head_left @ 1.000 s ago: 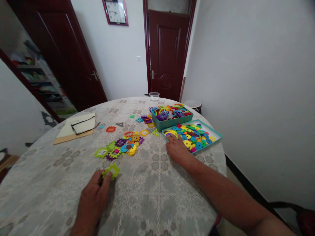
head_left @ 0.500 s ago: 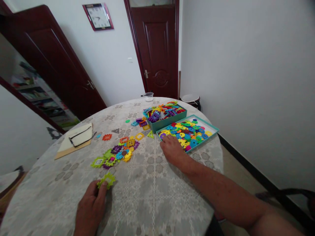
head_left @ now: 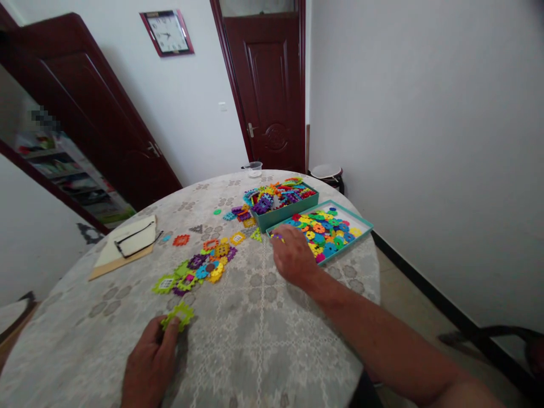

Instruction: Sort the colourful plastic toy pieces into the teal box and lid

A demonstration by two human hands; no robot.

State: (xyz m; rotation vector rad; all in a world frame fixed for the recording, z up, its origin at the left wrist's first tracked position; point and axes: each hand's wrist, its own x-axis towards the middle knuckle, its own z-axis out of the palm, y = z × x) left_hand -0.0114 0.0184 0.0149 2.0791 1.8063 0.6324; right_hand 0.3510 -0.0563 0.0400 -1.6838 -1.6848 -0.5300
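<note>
My left hand (head_left: pixel 151 357) pinches a lime-green, notched, frame-shaped building piece (head_left: pixel 182 316) between thumb and fingers, close over the near part of the table. My right hand (head_left: pixel 294 256) is closed at the near left corner of a shallow teal-rimmed tray (head_left: pixel 356 218). A bit of purple and yellow shows at its fingertips, apparently a small plastic disc (head_left: pixel 277 237), mostly hidden by the fingers. Loose notched discs (head_left: pixel 330 248) in many colours lie in the tray. Between the hands and farther left, joined or overlapping pieces (head_left: pixel 198 261) form a colourful cluster on the cloth.
A teal box (head_left: pixel 287 212) heaped with interlocking pieces stands behind the tray. Glasses (head_left: pixel 136 240) rest on a notebook (head_left: pixel 106 258) at left. A clear plastic cup (head_left: pixel 255 169) is at the table's far edge. The patterned tablecloth (head_left: pixel 238 340) covers a round table.
My right hand has lifted slightly at the tray's corner, and the purple disc seen at its fingertips is now mostly covered. The left hand still holds the green piece; the whole view shifted slightly.
</note>
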